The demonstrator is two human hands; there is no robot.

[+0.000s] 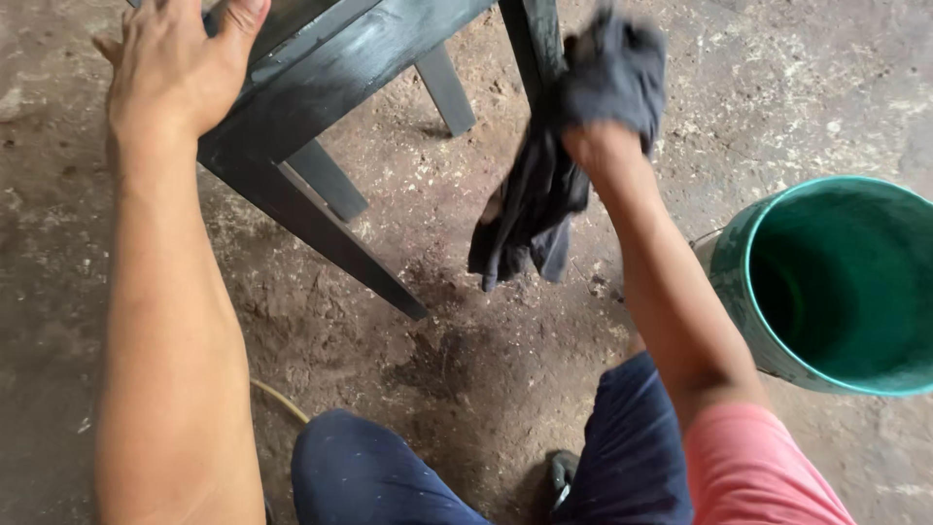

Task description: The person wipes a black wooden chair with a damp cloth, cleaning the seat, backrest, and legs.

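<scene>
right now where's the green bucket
In the head view the green bucket stands on the dirt floor at the right edge, just right of the forearm of the right hand, which holds a dark rag.
</scene>
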